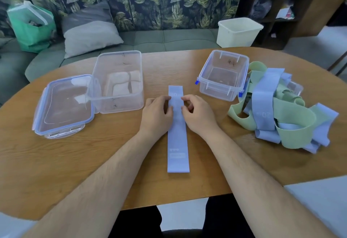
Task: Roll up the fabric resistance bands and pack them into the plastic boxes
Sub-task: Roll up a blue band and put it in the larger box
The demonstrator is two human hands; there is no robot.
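Reaching toward twelve o'clock; pinching blue band [177, 143] with curled fingers, left hand [156, 114] at nine, right hand [198, 114] at three.

A band [177, 143] lies lengthwise in the middle of the counter [75, 162], the left hand [156, 114] and right hand [199, 113] pinching its sides near its far end. Left of it stands a big box [120, 108], a lid [63, 104] just beside that box's left side. Right of it stands a small box [217, 91], a heap of bands [281, 110] against its right side.
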